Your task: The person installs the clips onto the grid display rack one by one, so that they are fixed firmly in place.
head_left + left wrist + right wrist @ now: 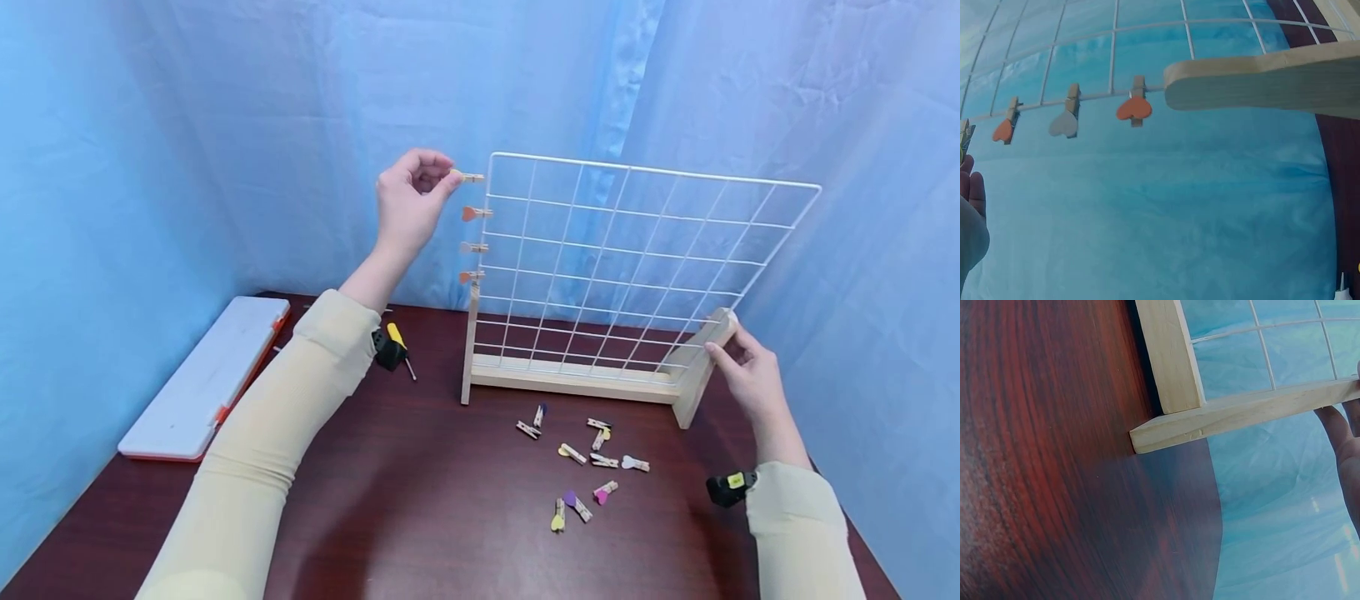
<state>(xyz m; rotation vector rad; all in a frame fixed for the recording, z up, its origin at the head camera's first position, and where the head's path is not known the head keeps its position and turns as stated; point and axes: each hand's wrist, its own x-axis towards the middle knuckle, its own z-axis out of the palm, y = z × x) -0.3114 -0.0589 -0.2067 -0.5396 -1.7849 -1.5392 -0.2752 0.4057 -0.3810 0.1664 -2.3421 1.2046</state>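
Note:
At the upper left edge of a white wire grid (pixel 628 167), my left hand (pixel 411 196) pinches a small wooden clothespin (pixel 472 177) with a yellow end, its tip right at the edge wire. Below it, clipped along the same side wire, are an orange-heart clothespin (pixel 1002 130), a grey-heart clothespin (pixel 1064 124) and another orange-heart clothespin (pixel 1134 107). The grid leans back in a wooden stand (pixel 573 385). My right hand (pixel 753 375) grips the stand's right side piece near its top, thumb in front; the right wrist view catches only some of its fingers.
Several loose clothespins with coloured hearts, among them a purple one (pixel 576 504), lie on the dark red table (pixel 450 500) before the stand. Left of it lie a yellow-handled screwdriver (pixel 396 335) and a flat white case (pixel 206 375) with orange edges. Blue curtains (pixel 300 125) hang behind.

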